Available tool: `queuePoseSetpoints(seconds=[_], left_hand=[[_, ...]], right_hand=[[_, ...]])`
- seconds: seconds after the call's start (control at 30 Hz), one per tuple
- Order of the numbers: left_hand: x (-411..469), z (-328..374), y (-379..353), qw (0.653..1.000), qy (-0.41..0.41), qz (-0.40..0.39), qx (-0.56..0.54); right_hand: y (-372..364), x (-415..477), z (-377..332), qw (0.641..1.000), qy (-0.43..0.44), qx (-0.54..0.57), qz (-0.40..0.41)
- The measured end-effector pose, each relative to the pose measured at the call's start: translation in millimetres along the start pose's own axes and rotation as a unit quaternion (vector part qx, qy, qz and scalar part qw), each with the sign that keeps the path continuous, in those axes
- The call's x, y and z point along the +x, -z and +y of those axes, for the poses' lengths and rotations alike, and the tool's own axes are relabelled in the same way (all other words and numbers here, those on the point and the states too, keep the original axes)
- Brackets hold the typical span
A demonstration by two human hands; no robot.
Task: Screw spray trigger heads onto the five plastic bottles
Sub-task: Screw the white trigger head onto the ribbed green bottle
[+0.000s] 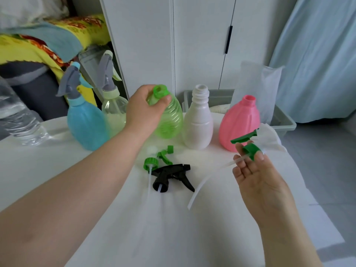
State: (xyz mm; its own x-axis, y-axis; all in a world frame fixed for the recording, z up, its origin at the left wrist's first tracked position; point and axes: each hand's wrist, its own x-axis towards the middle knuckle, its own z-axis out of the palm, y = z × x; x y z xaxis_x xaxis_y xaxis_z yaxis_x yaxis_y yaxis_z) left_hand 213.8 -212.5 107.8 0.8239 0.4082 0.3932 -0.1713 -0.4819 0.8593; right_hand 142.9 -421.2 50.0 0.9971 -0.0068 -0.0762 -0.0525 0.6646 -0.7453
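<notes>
My left hand (143,110) grips the neck of the clear green bottle (170,120), which leans to the left on the white table (57,170). My right hand (256,170) pinches a dark green trigger head (248,143) by its collar, its white dip tube (204,187) trailing down to the left. A white bottle (198,124) and a pink bottle (239,124) stand open-necked at the right. The blue bottle (85,124) and a clear yellowish bottle (113,112) carry grey trigger heads. A light green trigger head (158,160) and a black one (171,176) lie on the table.
A crushed clear water bottle (19,120) lies at the table's left edge. Behind the bottles sits a grey bin (281,118) with a clear plastic bag (256,89). White wardrobe doors (192,45) stand beyond, and bedding (38,45) is piled at the left.
</notes>
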Motion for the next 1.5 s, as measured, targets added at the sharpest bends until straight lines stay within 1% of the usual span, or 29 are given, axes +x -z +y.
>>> queuePoseSetpoints(seconds=[0.17,0.27,0.4,0.53,0.73,0.8,0.9,1.0,1.07,1.13,1.23,1.33,1.43,1.5], left_hand=[[-29.7,28.2,41.8,0.997,-0.062,0.014,-0.044],[-57.1,23.0,74.5,0.995,-0.078,0.025,-0.049],[-87.7,-7.9,113.5,0.998,-0.05,0.029,-0.02],[-103.9,-38.5,135.5,0.999,-0.01,0.032,-0.033],[-111.1,-56.0,133.4,0.997,-0.003,-0.03,-0.068],[-113.4,-60.4,134.9,0.994,0.009,-0.069,-0.086],[-118.7,-73.7,135.4,0.983,0.053,-0.142,-0.1],[-118.2,-89.5,140.2,0.972,0.079,-0.194,-0.103],[-116.4,-97.0,143.8,0.967,0.077,-0.225,-0.095],[-116.1,-101.7,145.2,0.965,0.078,-0.233,-0.089],[-116.8,-102.7,145.8,0.971,0.083,-0.21,-0.073],[-116.3,-101.3,147.6,0.979,0.072,-0.183,-0.054],[-116.0,-97.5,148.9,0.98,0.07,-0.174,-0.062],[-116.5,-96.2,147.7,0.98,0.075,-0.17,-0.073]], right_hand=[[-21.1,-5.4,5.1,0.999,0.014,0.03,-0.016],[-37.5,-12.5,9.7,0.998,0.039,0.033,-0.038],[-51.8,-26.7,14.7,0.995,0.075,0.036,-0.051],[-58.5,-38.5,27.6,0.996,0.07,0.022,-0.04],[-74.6,-41.2,38.0,0.995,0.078,-0.008,-0.059],[-79.7,-42.1,37.0,0.993,0.089,-0.008,-0.072],[-90.4,-43.9,31.4,0.989,0.104,0.014,-0.101],[-106.0,-45.8,28.1,0.984,0.117,0.011,-0.133],[-117.2,-46.5,28.0,0.983,0.125,-0.014,-0.134],[-127.7,-47.0,27.5,0.982,0.132,-0.046,-0.126],[-138.7,-46.6,26.1,0.977,0.145,-0.097,-0.124],[-145.1,-44.1,25.6,0.964,0.151,-0.156,-0.154],[-154.5,-42.6,31.8,0.934,0.143,-0.251,-0.209],[-159.8,-41.4,42.1,0.9,0.133,-0.34,-0.239]])
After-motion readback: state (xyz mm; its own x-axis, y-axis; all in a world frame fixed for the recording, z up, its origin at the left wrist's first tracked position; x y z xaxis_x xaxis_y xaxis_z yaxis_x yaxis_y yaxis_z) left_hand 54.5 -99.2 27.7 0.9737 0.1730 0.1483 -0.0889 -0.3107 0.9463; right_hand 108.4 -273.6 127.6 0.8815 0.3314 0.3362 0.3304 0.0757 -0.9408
